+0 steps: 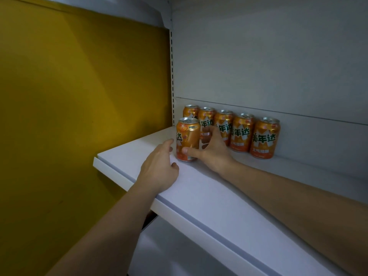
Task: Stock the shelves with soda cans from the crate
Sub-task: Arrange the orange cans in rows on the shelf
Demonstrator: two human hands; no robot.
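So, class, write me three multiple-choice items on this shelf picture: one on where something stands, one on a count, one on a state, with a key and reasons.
1. Where does the front can stand?
A. In front of the left end of the back row
B. At the right end of the back row
C. On top of another can

2. How many orange cans are on the shelf in all?
A. Four
B. Six
C. Nine

3. What is the right hand doing?
A. Lying flat on the shelf
B. Gripping the front can
C. Pointing at the yellow wall

Key:
1 A, it stands nearer the edge, before the leftmost can of the row.
2 B, five stand along the back panel plus one in front.
3 B, its thumb and fingers wrap the can, while the left hand rests beside it, only a fingertip near the can.
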